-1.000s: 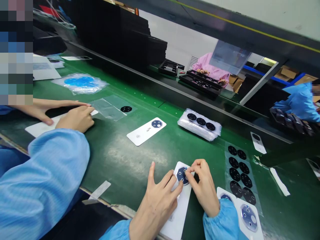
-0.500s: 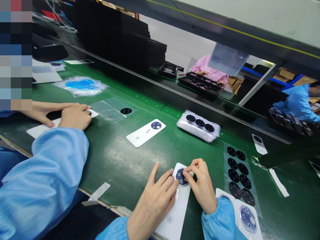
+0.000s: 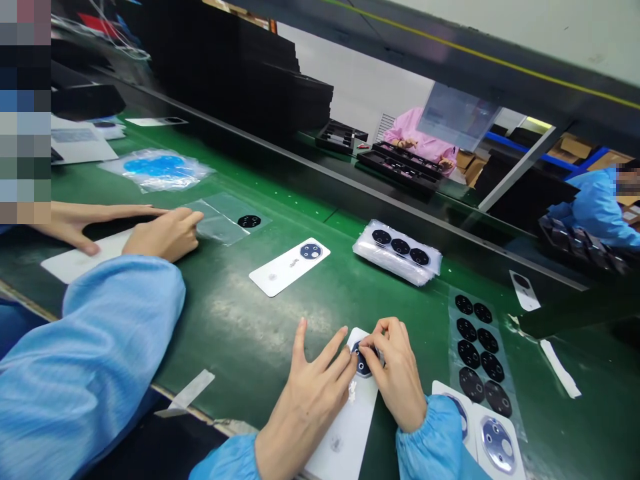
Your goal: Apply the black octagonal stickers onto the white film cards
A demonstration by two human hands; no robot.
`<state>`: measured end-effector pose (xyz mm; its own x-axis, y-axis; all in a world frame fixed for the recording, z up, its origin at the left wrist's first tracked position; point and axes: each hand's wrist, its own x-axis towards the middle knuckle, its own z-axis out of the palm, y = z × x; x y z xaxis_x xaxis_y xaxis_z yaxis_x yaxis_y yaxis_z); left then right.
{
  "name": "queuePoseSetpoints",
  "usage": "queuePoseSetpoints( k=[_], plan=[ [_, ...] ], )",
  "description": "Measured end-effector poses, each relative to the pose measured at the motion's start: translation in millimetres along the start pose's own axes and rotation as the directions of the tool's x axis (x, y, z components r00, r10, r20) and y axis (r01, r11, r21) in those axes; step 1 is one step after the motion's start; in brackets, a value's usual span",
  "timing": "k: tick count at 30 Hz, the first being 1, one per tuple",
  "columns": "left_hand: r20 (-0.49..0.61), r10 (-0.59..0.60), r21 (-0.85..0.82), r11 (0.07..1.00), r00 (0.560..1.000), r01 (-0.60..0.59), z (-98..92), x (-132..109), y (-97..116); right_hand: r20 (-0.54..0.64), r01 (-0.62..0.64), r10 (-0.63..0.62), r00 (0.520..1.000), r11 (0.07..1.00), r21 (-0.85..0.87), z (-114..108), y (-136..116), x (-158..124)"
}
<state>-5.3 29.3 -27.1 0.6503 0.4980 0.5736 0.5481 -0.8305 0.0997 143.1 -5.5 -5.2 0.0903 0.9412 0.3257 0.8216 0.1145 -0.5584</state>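
A white phone back cover [image 3: 357, 427] lies lengthwise on the bench in front of me. Near its far end sits a dark round camera piece [image 3: 361, 367] with ringed holes. My left hand [image 3: 311, 397] rests over the cover's left side, fingers spread, with fingertips at the camera piece's edge. Thumb and index finger of my right hand [image 3: 397, 373] are pinched together over that piece; whatever is between them is too small to make out. Beside my right sleeve lie two more white covers [image 3: 500, 447], partly hidden by the sleeve.
Another white cover [image 3: 287, 270] lies ahead. A plastic-wrapped stack [image 3: 397, 257] bears black discs, and a clear sheet [image 3: 513, 393] holds several more. On the left, a co-worker's hands [image 3: 165, 237] press on a cover [image 3: 75, 257]. White tape [image 3: 193, 390] crosses the bench edge.
My right fingertips have shifted slightly left over the camera piece, and my left fingers have spread a little. The co-worker's hand has slid right. The view has shifted slightly.
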Motion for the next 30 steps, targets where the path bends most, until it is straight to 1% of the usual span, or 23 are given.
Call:
queuePoseSetpoints(
  k=[3,5,7,9,10,12,14,16,18,21,22,24,26,27,28,30],
  plan=[
    [0.008,0.013,0.023,1.000,1.000,-0.013,1.1,0.2,0.0,0.035,0.060,-0.057,0.998,0.994,-0.091,3.5,-3.9,0.5],
    [0.014,0.020,0.032,0.999,1.000,-0.020,1.3,-0.1,-0.1,0.070,0.054,-0.047,0.996,0.993,-0.101,3.4,-2.9,3.4],
    [0.011,0.028,0.033,0.999,1.000,-0.028,1.7,-0.6,-0.4,0.068,-0.026,0.028,0.997,0.999,-0.028,0.9,1.0,7.7],
    [0.005,0.026,0.024,0.999,1.000,-0.026,2.6,-1.3,-0.8,0.025,-0.118,0.117,0.993,0.992,0.054,-2.1,5.0,10.8],
    [-0.001,0.022,0.019,1.000,1.000,-0.022,3.0,-1.6,-0.9,-0.002,-0.133,0.133,0.991,0.989,0.070,-3.1,6.0,11.1],
    [-0.005,0.017,0.009,1.000,1.000,-0.017,3.6,-2.2,-0.7,-0.021,-0.089,0.090,0.996,0.995,0.044,-2.9,4.7,9.1],
    [-0.002,0.014,0.005,1.000,1.000,-0.014,3.1,-2.2,-0.2,0.003,-0.003,0.004,1.000,1.000,-0.024,-0.7,0.7,5.7],
    [0.007,0.007,0.003,1.000,1.000,-0.007,1.9,-1.9,0.3,0.029,0.041,-0.039,0.999,0.995,-0.089,0.9,-2.2,4.3],
    [0.011,0.002,-0.007,1.000,1.000,-0.002,0.6,-1.3,0.4,0.038,0.019,-0.015,0.999,0.996,-0.082,-0.2,-1.7,5.8],
    [0.024,-0.012,-0.025,1.000,1.000,0.013,-0.2,-0.3,0.2,-0.004,-0.057,0.057,0.998,0.998,-0.005,-4.2,2.3,8.8],
    [0.023,-0.013,-0.027,1.000,1.000,0.014,-0.3,0.0,0.2,-0.023,-0.056,0.056,0.998,0.998,-0.003,-4.7,2.8,8.6],
    [0.022,-0.010,-0.024,1.000,1.000,0.011,-0.7,0.6,0.4,-0.034,-0.005,0.003,0.999,0.998,-0.064,-3.7,1.5,6.6],
    [0.016,-0.005,-0.019,1.000,1.000,0.006,-1.5,1.1,0.6,-0.004,0.059,-0.060,0.998,0.986,-0.158,-1.8,-1.3,4.4],
    [0.024,-0.007,-0.019,1.000,1.000,0.007,-2.0,1.3,0.7,0.016,0.075,-0.073,0.997,0.980,-0.185,-1.4,-2.5,4.0],
    [0.034,-0.010,-0.022,1.000,0.999,0.011,-2.5,1.4,0.7,0.027,0.074,-0.070,0.997,0.980,-0.187,-1.8,-3.2,4.3],
    [0.046,-0.019,-0.031,0.999,0.999,0.020,-3.0,1.3,0.6,0.018,0.031,-0.029,0.999,0.990,-0.135,-3.9,-3.6,6.0]
  ],
)
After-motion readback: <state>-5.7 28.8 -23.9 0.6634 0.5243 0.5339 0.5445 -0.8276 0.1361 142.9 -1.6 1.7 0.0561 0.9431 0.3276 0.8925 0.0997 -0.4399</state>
